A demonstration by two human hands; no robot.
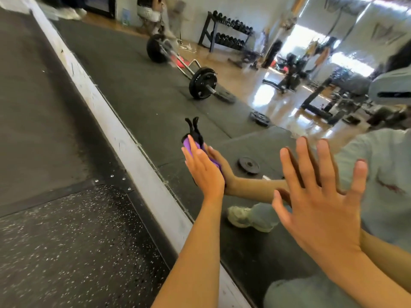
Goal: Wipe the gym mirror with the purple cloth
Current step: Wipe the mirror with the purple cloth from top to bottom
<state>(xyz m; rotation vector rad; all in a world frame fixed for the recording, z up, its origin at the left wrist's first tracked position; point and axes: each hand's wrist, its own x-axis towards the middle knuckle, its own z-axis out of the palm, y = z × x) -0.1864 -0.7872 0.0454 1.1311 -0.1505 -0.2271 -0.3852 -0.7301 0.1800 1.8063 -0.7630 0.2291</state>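
A person faces a large gym mirror (pixel 155 103) that fills the centre and right of the frame, its pale lower frame strip (pixel 124 143) running diagonally from upper left to bottom centre above black rubber flooring (pixel 66 241). Just left of centre, the left hand (pixel 203 172) presses a purple cloth (pixel 189 144) flat against the glass, fingers straight and together, palm pinning the cloth rather than curling round it. A dark edge or tag sticks up from the cloth's top, though motion blur makes it hard to tell which. At the right, the right hand (pixel 320 201) is spread wide, fingers apart and holding nothing, its fingertips apparently touching the mirror as a brace. The cloth looks thin, soft and light; it will bunch or slide out from under the palm unless pressure stays even, so a flat hand over its middle seems the best hold. The glass is rigid but smooth, offering little friction. Reflected in the upper part are a loaded barbell (pixel 202 83) and a dumbbell rack (pixel 226 32).
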